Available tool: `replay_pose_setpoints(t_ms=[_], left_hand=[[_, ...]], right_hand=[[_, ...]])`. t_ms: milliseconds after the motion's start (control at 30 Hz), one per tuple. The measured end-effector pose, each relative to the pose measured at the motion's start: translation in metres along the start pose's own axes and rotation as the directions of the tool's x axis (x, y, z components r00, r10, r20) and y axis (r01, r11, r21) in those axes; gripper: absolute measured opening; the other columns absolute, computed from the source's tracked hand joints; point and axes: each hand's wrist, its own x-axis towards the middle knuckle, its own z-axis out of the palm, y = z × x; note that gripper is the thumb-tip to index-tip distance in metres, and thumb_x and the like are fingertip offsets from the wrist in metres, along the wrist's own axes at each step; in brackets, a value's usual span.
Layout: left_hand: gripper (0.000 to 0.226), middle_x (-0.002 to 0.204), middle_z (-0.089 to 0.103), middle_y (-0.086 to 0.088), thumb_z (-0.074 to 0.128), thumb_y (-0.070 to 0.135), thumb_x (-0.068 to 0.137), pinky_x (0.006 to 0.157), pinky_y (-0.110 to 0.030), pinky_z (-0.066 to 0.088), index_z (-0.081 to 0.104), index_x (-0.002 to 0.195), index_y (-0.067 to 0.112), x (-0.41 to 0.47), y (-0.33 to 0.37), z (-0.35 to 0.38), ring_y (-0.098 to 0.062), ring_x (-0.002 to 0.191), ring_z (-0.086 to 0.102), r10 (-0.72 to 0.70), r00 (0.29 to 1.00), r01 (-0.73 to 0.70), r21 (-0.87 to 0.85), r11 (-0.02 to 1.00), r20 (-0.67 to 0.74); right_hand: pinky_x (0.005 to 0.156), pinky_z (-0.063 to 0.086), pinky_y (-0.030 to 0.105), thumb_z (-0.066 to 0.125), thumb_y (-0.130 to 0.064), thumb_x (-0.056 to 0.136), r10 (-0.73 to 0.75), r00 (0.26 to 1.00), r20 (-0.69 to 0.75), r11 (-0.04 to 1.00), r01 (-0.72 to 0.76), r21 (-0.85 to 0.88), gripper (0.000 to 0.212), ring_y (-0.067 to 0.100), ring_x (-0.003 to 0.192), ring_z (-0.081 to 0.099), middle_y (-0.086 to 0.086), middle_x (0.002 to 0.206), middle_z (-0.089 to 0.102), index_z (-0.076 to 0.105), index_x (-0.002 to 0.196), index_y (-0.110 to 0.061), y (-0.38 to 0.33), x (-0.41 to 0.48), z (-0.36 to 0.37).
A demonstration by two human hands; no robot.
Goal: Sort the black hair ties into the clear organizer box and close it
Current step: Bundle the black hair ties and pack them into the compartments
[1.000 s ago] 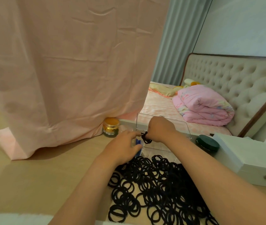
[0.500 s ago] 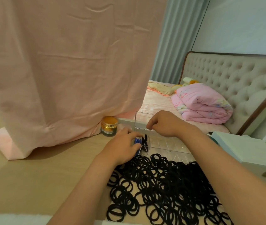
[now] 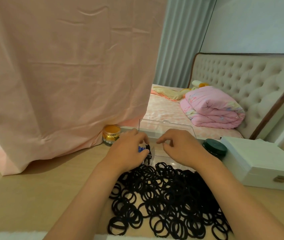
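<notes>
A large pile of black hair ties lies on the wooden table in front of me. Behind it stands the clear organizer box with its lid upright. A few black ties sit in its left end compartment beside something blue. My left hand grips the left end of the box, fingers curled over its edge. My right hand hovers over the middle of the box with loosely curled fingers and nothing in them. Both hands hide much of the box.
An amber jar stands left of the box against a hanging pink cloth. A dark green round tin and a white case sit to the right. A bed with a pink quilt lies beyond the table.
One second ago my right hand pinched a black tie over the box's left end. It has let the tie go into the compartment and moved right, empty. My left hand has stayed on the box.
</notes>
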Motion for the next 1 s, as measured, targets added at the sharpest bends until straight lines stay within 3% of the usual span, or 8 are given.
replay_pose_setpoints(t_ms=[100, 233, 367, 567, 633, 767, 867, 1000], left_hand=[[0.005, 0.086, 0.061, 0.016, 0.063, 0.037, 0.09, 0.075, -0.03, 0.052, 0.062, 0.095, 0.037, -0.002, 0.018, -0.005, -0.005, 0.086, 0.056, 0.001, 0.992, -0.001, 0.003, 1.0, 0.125], [0.024, 0.111, 0.068, 0.014, 0.064, 0.04, 0.091, 0.088, -0.031, 0.056, 0.068, 0.114, 0.036, -0.005, 0.034, 0.004, -0.008, 0.1, 0.063, -0.021, 0.932, -0.031, 0.136, 0.99, 0.363], [0.046, 0.131, 0.063, 0.008, 0.067, 0.036, 0.092, 0.099, -0.033, 0.052, 0.058, 0.136, 0.032, -0.007, 0.045, 0.014, -0.012, 0.117, 0.06, -0.055, 0.884, -0.067, 0.242, 0.968, 0.465], [0.035, 0.121, 0.066, 0.009, 0.067, 0.028, 0.094, 0.09, -0.024, 0.05, 0.062, 0.128, 0.029, -0.008, 0.049, 0.017, -0.009, 0.105, 0.061, -0.073, 0.849, -0.058, 0.23, 0.972, 0.524], [0.032, 0.119, 0.066, 0.01, 0.065, 0.03, 0.094, 0.09, -0.023, 0.05, 0.063, 0.127, 0.03, -0.007, 0.048, 0.013, -0.007, 0.103, 0.061, -0.078, 0.847, -0.038, 0.206, 0.978, 0.526], [0.026, 0.112, 0.066, 0.014, 0.061, 0.031, 0.096, 0.091, -0.025, 0.051, 0.064, 0.121, 0.034, -0.004, 0.048, 0.004, -0.006, 0.101, 0.061, -0.049, 0.874, -0.004, 0.107, 0.994, 0.484], [0.026, 0.113, 0.068, 0.017, 0.058, 0.039, 0.096, 0.099, -0.032, 0.051, 0.064, 0.122, 0.038, -0.004, 0.047, 0.001, -0.003, 0.106, 0.063, -0.037, 0.883, 0.109, -0.128, 0.986, 0.467], [0.032, 0.097, 0.077, 0.01, 0.066, 0.049, 0.09, 0.091, -0.035, 0.058, 0.064, 0.12, 0.038, -0.005, 0.047, 0.004, -0.011, 0.095, 0.072, -0.014, 0.856, 0.217, -0.334, 0.917, 0.517]], right_hand=[[0.086, 0.053, 0.03, 0.055, -0.038, 0.095, 0.072, 0.997, 0.011, 0.979, -0.069, -0.191, 0.024, 0.003, 0.096, 0.062, -0.02, 0.108, 0.07, 0.072, 0.111, -0.041, 0.002, -0.026, 0.0], [0.083, 0.056, 0.034, 0.051, -0.067, 0.086, 0.237, 0.957, 0.166, 0.889, -0.145, -0.434, 0.047, 0.012, 0.097, 0.065, -0.013, 0.105, 0.072, 0.071, 0.114, -0.035, 0.006, -0.045, 0.011], [0.085, 0.056, 0.037, 0.048, -0.078, 0.08, 0.257, 0.93, 0.262, 0.885, -0.118, -0.45, 0.064, 0.013, 0.1, 0.062, -0.009, 0.112, 0.068, 0.067, 0.121, -0.034, 0.013, -0.054, 0.01], [0.085, 0.056, 0.037, 0.06, -0.086, 0.063, 0.27, 0.907, 0.324, 0.89, -0.107, -0.444, 0.078, 0.014, 0.098, 0.061, -0.008, 0.108, 0.066, 0.065, 0.119, -0.032, 0.011, -0.06, 0.005], [0.083, 0.057, 0.037, 0.067, -0.078, 0.067, 0.278, 0.884, 0.376, 0.894, -0.094, -0.438, 0.07, 0.015, 0.094, 0.064, -0.007, 0.103, 0.068, 0.066, 0.117, -0.029, 0.01, -0.06, 0.011], [0.081, 0.06, 0.036, 0.071, -0.043, 0.084, 0.162, 0.917, 0.364, 0.963, -0.066, -0.261, 0.029, 0.015, 0.088, 0.066, -0.007, 0.095, 0.07, 0.073, 0.109, -0.028, 0.016, -0.055, 0.016], [0.08, 0.061, 0.035, 0.077, -0.041, 0.083, 0.122, 0.935, 0.332, 0.989, -0.141, 0.034, 0.019, 0.01, 0.084, 0.068, -0.012, 0.09, 0.072, 0.077, 0.1, -0.034, 0.025, -0.053, 0.007], [0.073, 0.06, 0.027, 0.081, -0.041, 0.081, 0.11, 0.966, 0.233, 0.895, -0.198, 0.399, 0.015, 0.01, 0.079, 0.071, -0.007, 0.085, 0.077, 0.081, 0.094, -0.034, 0.032, -0.053, -0.001]])
